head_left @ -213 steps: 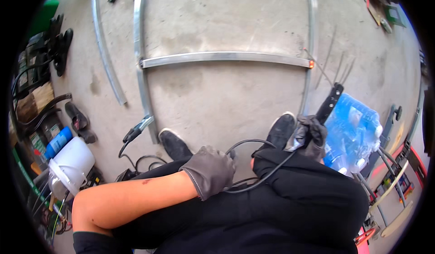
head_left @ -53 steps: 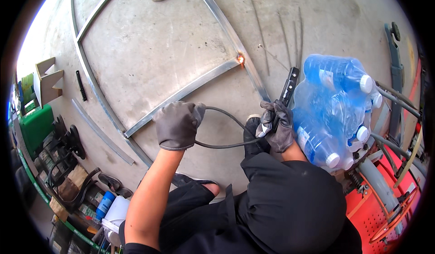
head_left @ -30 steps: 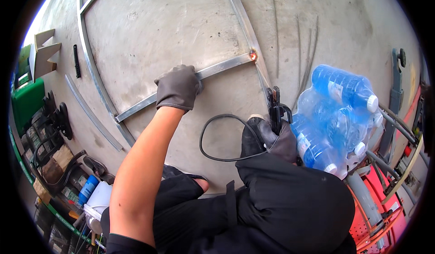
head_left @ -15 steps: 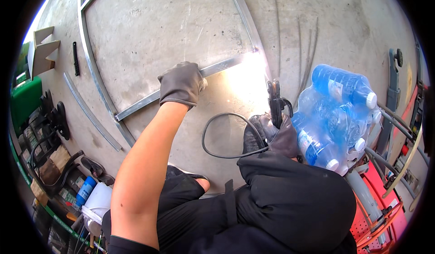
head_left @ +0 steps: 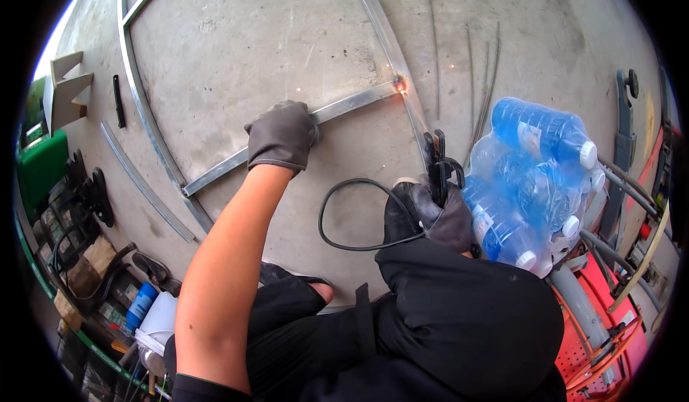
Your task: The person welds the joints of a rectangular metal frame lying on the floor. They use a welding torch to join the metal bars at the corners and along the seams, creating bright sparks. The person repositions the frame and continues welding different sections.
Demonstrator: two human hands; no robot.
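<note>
My gloved left hand (head_left: 281, 138) is closed around a square metal crossbar (head_left: 355, 103) lying on the concrete floor. At its right end the crossbar meets a long metal bar (head_left: 377, 16), and the joint (head_left: 400, 85) there glows orange with a few sparks scattered around. The other end rests by the left long bar (head_left: 146, 108). Lower right, my gloved right hand (head_left: 450, 221) grips a black welding electrode holder (head_left: 436, 164), pointing up and away from me. I cannot make out a rod in its jaws. A black cable (head_left: 344, 245) loops beside this hand.
Shrink-wrapped blue water bottles (head_left: 527, 176) stand right of my right hand. Thin rods (head_left: 487, 86) lie beyond them. Leftward are a loose metal strip (head_left: 143, 179), a black utility knife (head_left: 118, 102), a cardboard piece (head_left: 70, 90) and a white bucket (head_left: 156, 323). Red equipment (head_left: 603, 294) sits lower right.
The bright white welding arc at the joint has gone out, leaving an orange glow and flying sparks. Both hands keep their holds with little movement; the view has shifted slightly.
</note>
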